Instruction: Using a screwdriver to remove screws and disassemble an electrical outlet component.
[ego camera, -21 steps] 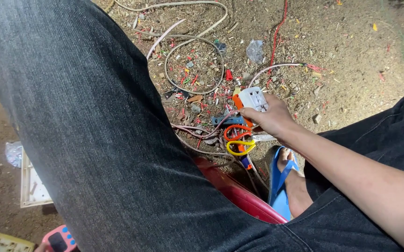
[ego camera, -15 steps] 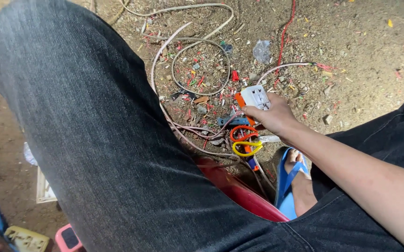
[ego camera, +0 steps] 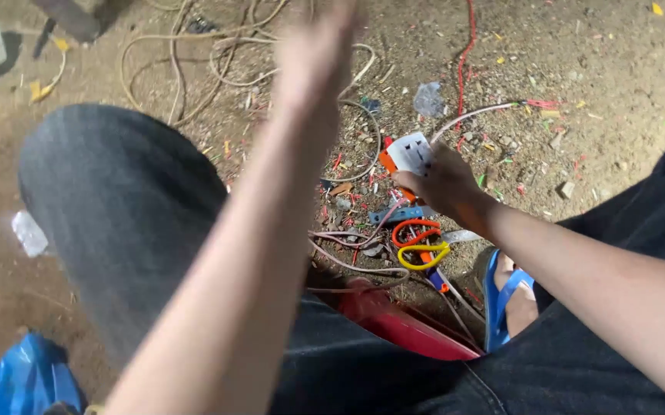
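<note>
A white socket plate is gripped in the right hand, low over the dirt ground. Just below the plate lie scissors with orange and yellow loops (partly tangled in pink wires). Left of the plate, the left hand is raised and blurred; whether it is spread or closed cannot be told, and nothing is seen in it. Further below the plate, a red stool and a blue sandal are seen.

light: bright, even | shadows: soft | blur: raised left hand motion-smeared | ground: sharp
</note>
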